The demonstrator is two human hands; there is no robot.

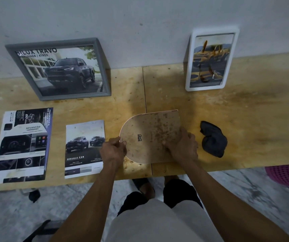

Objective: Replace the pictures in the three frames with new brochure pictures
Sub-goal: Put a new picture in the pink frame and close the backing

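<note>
Arched frame back (pixel 150 137), stained and face down on the desk (pixel 245 119), is the reference point. Left hand (pixel 113 150) pinches its rounded left edge; right hand (pixel 182 147) curls over its lower right edge. Just right of it: dark cloth (pixel 213 138). Left of it: double-cab brochure page (pixel 84 148), then a larger brochure sheet (pixel 22 145). Beyond it, against the wall: grey frame (pixel 59 69) holding a truck picture, left; white frame (pixel 211 60) holding a yellow-truck picture, right.

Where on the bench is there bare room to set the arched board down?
Bare wood lies right of the dark cloth, below the white frame, and between the grey frame and white frame. The left end is crowded with brochure pages.
</note>
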